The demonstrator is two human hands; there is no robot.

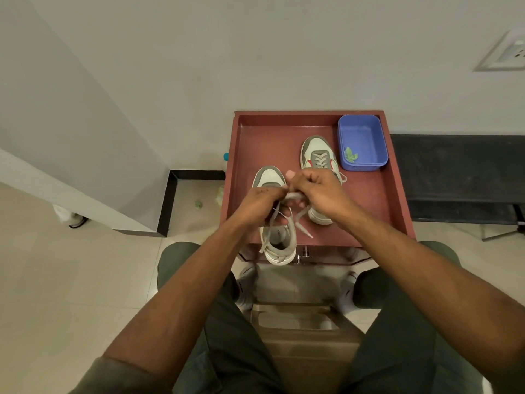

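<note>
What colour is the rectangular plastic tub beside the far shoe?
The rectangular plastic tub is blue; head view.

shoes on tray, tub right (far corner)

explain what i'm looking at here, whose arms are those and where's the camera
There is no machine here. One camera worn on a person's head looks down at their own two arms. They sit before a red-brown tray table. On it stand a near sneaker, a far sneaker that is already laced, and a blue tub with a green scrap inside. The left hand and the right hand both pinch the grey lace of the near sneaker.
</note>
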